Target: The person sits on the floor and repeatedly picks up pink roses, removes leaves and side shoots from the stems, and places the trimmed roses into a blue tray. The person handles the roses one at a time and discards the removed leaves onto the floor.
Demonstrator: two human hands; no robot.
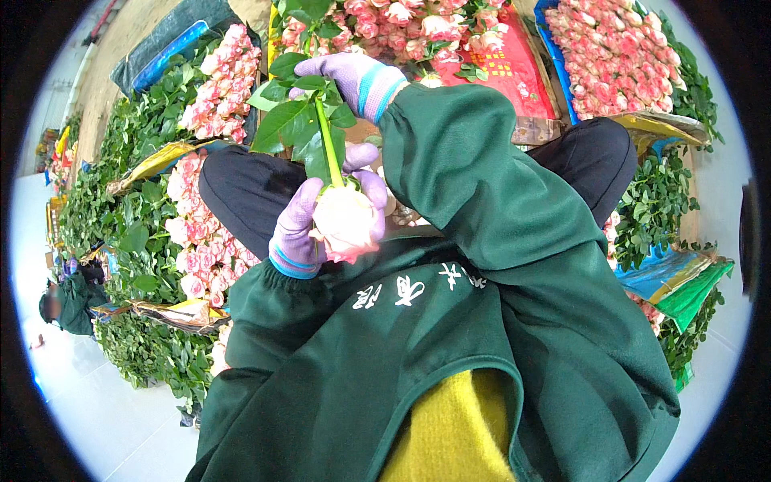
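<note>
A pale pink rose (344,220) lies across my lap with its bloom towards me. My left hand (296,226), in a lilac glove with a blue-striped cuff, cups the bloom, fingers on both sides of it. The rose's green stem (327,141) runs away from me between dark green leaves (288,125). Gloved the same way, my right hand (348,75) reaches across and closes around the leafy stem farther up. Leaves partly cover its fingertips.
Pink roses (397,30) lie ahead beside a red printed sheet (503,72). Wrapped rose bundles (614,60) stand at the right; more bundles (223,90) line the left. My bent knees (587,156) flank the work area. Another person (75,301) is at the far left.
</note>
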